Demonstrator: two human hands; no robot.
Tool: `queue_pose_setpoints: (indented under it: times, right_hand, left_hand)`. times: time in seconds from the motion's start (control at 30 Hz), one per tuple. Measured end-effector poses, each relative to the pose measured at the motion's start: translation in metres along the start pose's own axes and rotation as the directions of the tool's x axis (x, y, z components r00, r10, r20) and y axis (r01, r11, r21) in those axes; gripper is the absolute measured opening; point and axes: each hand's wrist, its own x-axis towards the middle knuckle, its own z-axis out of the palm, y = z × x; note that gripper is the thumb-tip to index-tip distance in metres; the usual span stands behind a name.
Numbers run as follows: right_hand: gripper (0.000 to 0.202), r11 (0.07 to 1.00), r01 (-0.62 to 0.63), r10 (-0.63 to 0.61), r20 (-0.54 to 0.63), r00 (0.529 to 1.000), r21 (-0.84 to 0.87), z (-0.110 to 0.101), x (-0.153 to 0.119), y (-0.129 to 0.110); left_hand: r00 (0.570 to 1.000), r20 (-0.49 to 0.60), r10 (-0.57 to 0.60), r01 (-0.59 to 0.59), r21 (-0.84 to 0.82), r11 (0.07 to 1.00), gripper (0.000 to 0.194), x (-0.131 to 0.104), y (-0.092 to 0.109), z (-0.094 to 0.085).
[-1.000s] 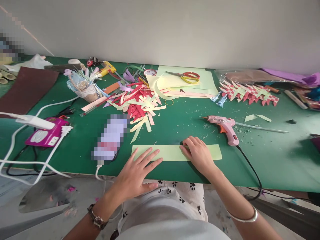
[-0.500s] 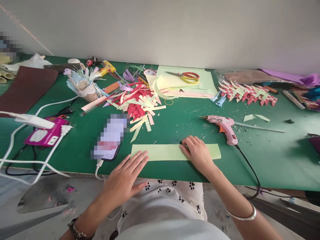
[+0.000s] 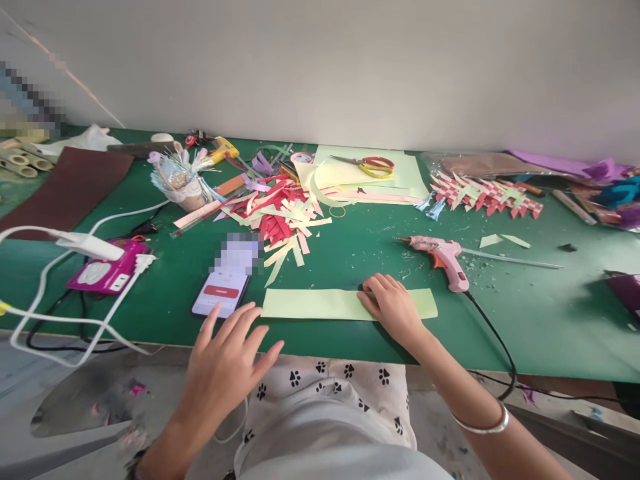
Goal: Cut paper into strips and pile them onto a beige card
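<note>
A pale green paper strip (image 3: 315,305) lies lengthwise near the table's front edge. My right hand (image 3: 393,307) rests on its right half, fingers curled in. A small dark bit shows by those fingertips, but what they hold is hidden. To the left of the strip, my left hand (image 3: 227,360) is open with fingers spread and nothing in it. Its fingertips are at the lower edge of a phone (image 3: 223,283); whether they touch it I cannot tell. The phone lies face up with a red button on its lit screen.
A pink glue gun (image 3: 443,257) lies right of the strip, its black cord trailing forward. Behind are paper scraps (image 3: 280,217), scissors (image 3: 373,167) on green sheets, and a red-and-white woven paper piece (image 3: 485,195). A purple power strip (image 3: 107,270) with white cables sits left.
My left hand has lifted off the paper strip's left end and moved left to the phone's lower edge. My right hand stays on the strip. The view has shifted slightly.
</note>
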Motion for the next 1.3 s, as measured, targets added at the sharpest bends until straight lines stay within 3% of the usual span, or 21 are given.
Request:
queue_pose_setpoints:
  times: [0.07,0.17,0.23,0.3,0.4,0.5,0.67,0.87,1.07,1.17,1.3]
  right_hand:
    - [0.013,1.000,0.008,-0.008,0.000,1.000,-0.009,0.000,0.000,0.000]
    - [0.013,1.000,0.007,-0.007,-0.009,1.000,-0.018,0.001,0.000,-0.001]
    - [0.012,1.000,0.000,-0.001,-0.017,1.000,-0.029,0.001,0.000,-0.001]
    - [0.011,0.999,-0.003,0.002,-0.022,1.000,-0.035,0.002,0.000,-0.001]
    - [0.011,1.000,0.002,-0.002,-0.024,1.000,-0.016,0.002,0.000,-0.001]
    - [0.012,1.000,0.002,-0.002,-0.026,1.000,0.006,0.003,0.000,0.000]
    - [0.011,1.000,-0.006,0.006,-0.028,1.000,0.011,0.003,0.000,0.001]
    - [0.013,1.000,-0.012,0.012,-0.019,1.000,-0.001,0.002,0.000,0.000]
    - [0.016,0.993,-0.042,0.042,0.001,0.999,-0.106,-0.008,-0.001,-0.009]
    - [0.033,0.983,0.072,-0.076,-0.021,0.997,-0.168,-0.014,-0.010,-0.025]
    - [0.043,0.945,0.325,-0.320,0.103,0.942,-0.033,-0.015,-0.031,-0.045]
  left_hand:
    - [0.985,-0.132,-0.115,0.120,0.036,0.992,0.018,0.014,0.017,0.001]
    - [0.972,-0.135,-0.190,0.191,-0.008,0.982,0.016,0.027,0.038,0.003]
    - [0.964,-0.192,-0.185,0.177,-0.057,0.983,0.015,0.033,0.047,0.005]
    - [0.968,-0.226,-0.108,0.084,-0.114,0.990,0.015,0.039,0.055,0.009]
    - [0.985,-0.061,0.164,-0.173,-0.216,0.961,0.038,0.047,0.064,0.024]
    - [0.959,0.126,0.253,-0.215,-0.256,0.942,0.054,0.049,0.069,0.042]
    - [0.929,0.272,0.250,-0.171,-0.283,0.944,0.062,0.034,0.053,0.050]
    - [0.933,0.298,0.203,-0.131,-0.244,0.961,0.063,0.009,0.024,0.039]
    - [0.932,0.309,0.188,-0.123,-0.217,0.968,0.066,0.002,0.017,0.039]
    - [0.931,0.314,0.189,-0.127,-0.207,0.970,0.065,0.003,0.017,0.039]
    - [0.927,0.323,0.189,-0.130,-0.197,0.972,0.063,0.005,0.017,0.037]
